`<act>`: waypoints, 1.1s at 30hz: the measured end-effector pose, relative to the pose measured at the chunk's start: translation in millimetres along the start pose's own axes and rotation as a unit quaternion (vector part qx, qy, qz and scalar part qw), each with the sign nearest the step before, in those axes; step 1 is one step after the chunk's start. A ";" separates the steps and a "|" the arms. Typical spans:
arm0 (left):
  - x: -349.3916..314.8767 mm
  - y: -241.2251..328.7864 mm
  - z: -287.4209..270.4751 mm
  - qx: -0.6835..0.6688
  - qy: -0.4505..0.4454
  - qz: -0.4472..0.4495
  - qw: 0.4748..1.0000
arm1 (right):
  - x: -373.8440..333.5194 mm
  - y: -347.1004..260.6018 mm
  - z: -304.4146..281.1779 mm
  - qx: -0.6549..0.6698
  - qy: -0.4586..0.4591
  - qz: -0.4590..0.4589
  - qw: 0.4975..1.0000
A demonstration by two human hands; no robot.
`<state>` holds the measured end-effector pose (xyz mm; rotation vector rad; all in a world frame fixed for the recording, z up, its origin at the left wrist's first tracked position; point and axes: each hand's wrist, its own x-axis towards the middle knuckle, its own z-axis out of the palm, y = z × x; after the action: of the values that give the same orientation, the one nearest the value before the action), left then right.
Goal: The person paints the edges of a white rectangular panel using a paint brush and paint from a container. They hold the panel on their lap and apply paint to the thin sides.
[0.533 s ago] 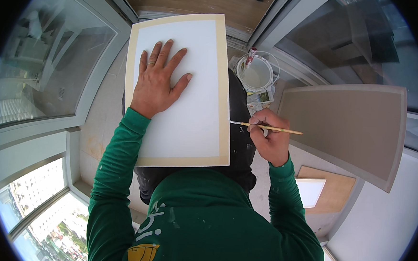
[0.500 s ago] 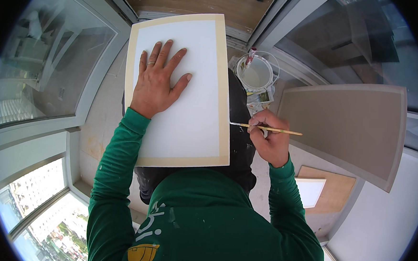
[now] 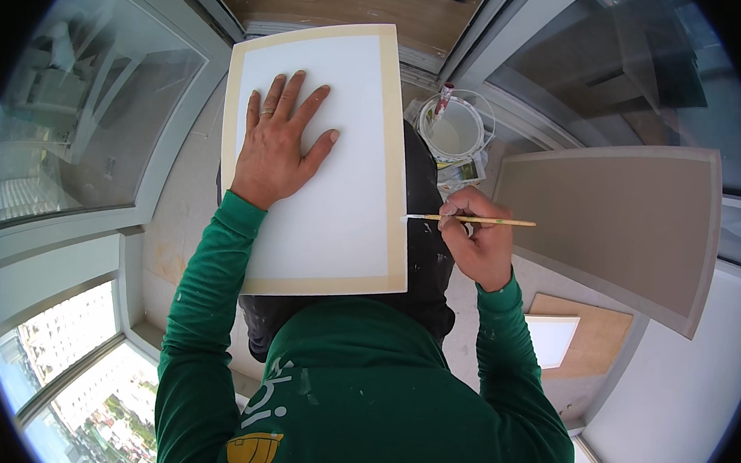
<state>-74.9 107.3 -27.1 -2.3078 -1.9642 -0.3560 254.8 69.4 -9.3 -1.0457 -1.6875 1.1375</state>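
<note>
A white rectangular panel (image 3: 328, 229) lies across my lap, with a tan tape-like band (image 3: 388, 88) framing its face. My left hand (image 3: 282, 145) rests flat on the panel's left half, fingers spread. Between the thumb and fingers of my right hand (image 3: 479, 238) is a thin paintbrush (image 3: 507, 222) with a wooden handle, held nearly level. Its white-tipped bristles meet the panel's right edge, roughly halfway along. What lies beneath the panel is mostly hidden, apart from dark trousers (image 3: 428, 260) with paint specks.
Beyond my right knee stands a white bucket (image 3: 453, 130) with a red-handled brush (image 3: 443, 100) in it. A large grey-brown panel (image 3: 609, 221) leans at the right. Below it, a smaller white panel (image 3: 550, 340) lies on a brown board (image 3: 597, 339). Glass doors (image 3: 99, 96) flank the space.
My right hand has shifted slightly up along the panel's right edge, and the brush has turned more level. My left hand stays in place.
</note>
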 end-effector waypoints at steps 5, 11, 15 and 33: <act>0.2 -0.1 -0.4 0.004 -0.004 -0.002 1.000 | 5.3 2.6 2.7 -0.025 0.022 -0.031 0.999; 0.3 0.0 -0.4 0.003 -0.004 0.000 1.000 | 1.3 -0.8 5.9 -0.022 0.043 -0.037 0.998; 0.3 0.5 -1.1 0.004 -0.001 0.001 1.000 | -7.2 -3.9 3.1 -0.029 0.014 -0.027 0.999; -0.2 0.7 -1.3 0.003 0.001 0.001 1.000 | -14.9 -9.0 -6.6 -0.005 -0.033 0.014 0.999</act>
<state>-74.4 106.7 -25.9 -2.3044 -1.9588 -0.3521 263.9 55.0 -1.8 -1.0510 -1.7379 1.1940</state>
